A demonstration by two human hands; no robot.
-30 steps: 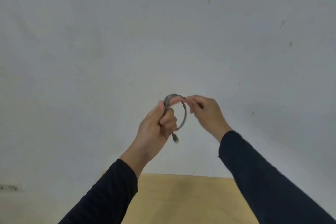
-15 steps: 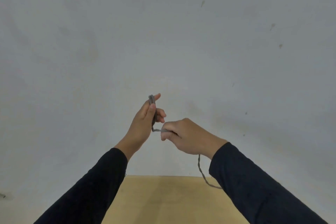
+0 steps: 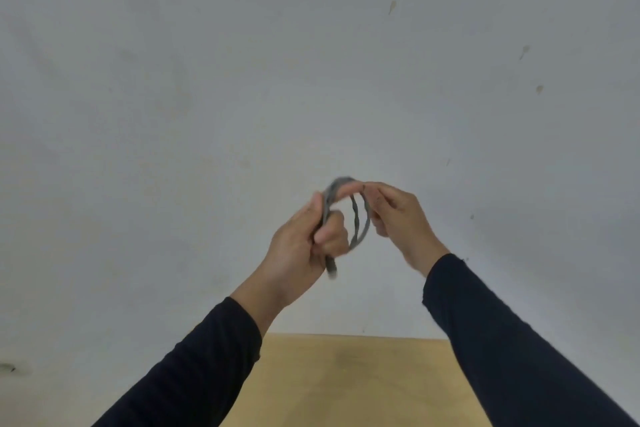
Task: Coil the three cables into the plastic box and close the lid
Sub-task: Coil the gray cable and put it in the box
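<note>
Against a blank grey wall (image 3: 207, 80), the right hand (image 3: 401, 218) has swung back up to lay another loop, its fingertips pinching the grey cable (image 3: 360, 229) (box unseen), while the left hand (image 3: 304, 246) clamps the gathered coil, now nearly wound.

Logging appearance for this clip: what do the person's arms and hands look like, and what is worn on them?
Both hands are bare: the left hand and right hand show no gloves, and no rings or watch can be made out. Each arm wears a long, dark navy, plain sleeve ending at the wrist: left sleeve, right sleeve. No logos or markings show.
</note>
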